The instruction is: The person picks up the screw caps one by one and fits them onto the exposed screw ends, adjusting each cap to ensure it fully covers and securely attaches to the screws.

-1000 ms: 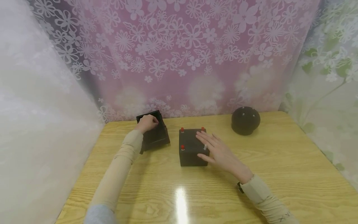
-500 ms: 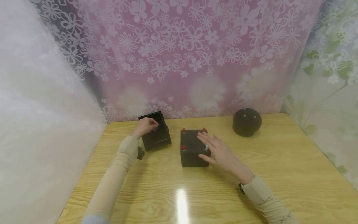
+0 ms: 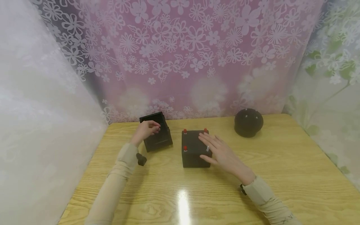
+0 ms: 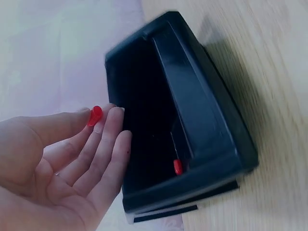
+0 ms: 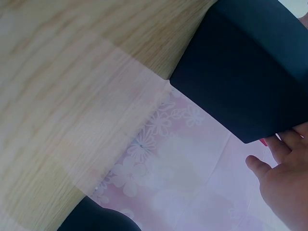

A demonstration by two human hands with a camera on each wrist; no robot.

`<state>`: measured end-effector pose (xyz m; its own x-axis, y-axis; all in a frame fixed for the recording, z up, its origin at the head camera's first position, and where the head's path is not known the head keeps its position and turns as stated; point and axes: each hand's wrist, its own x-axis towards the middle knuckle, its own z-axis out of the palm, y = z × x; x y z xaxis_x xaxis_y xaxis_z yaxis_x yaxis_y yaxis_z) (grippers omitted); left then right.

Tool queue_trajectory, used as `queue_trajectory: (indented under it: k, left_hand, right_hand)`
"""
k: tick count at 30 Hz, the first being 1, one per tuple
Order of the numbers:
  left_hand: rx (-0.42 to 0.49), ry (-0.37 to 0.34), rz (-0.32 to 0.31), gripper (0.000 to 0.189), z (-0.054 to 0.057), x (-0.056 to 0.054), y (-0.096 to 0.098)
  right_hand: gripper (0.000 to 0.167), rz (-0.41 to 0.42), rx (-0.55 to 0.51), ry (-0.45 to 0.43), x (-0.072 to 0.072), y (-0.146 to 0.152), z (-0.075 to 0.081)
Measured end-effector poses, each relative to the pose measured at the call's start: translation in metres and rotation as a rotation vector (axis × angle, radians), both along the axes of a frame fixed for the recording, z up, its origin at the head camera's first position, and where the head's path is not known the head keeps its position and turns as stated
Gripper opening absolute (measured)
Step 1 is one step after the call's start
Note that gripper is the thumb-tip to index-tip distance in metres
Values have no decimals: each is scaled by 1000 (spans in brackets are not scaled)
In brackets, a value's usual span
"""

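My left hand hovers over a black open bin at the table's back left. Its thumb and finger pinch a small red cap, which shows in the left wrist view. Another red cap lies inside the bin. To the right stands a black box with red caps on three corners of its top. A bare metal post sticks up at the near right corner. My right hand rests on the box's right side with fingers extended over the top.
A rounded black object with small metal posts on top stands at the back right. The wooden table ends at a pink flowered curtain. Pale sheets hang on both sides.
My left hand has drawn back slightly out of the bin, toward me, and its fingertips now show pinched together. My right hand stays on the box.
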<state>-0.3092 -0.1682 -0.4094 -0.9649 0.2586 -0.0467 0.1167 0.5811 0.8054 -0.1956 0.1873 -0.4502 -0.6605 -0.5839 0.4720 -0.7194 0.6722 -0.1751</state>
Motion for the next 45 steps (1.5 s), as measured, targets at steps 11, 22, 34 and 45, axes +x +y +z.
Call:
queue_trajectory:
  k: [11,22,34,45]
  left_hand:
    - [161,2,31,29,7,24,13]
    - [330,-4,23,30,1,42,31]
    - [429,33,37,28,6,63,49]
    - [516,24,33,26,7,75,62]
  right_hand:
    - [74,-2,-6,-4,0,0,1]
    - [74,10,-7,9,-1,0,0]
    - [76,5,-5,16,0,-1,-1]
    - [78,26,-30,61,-3,0,-4]
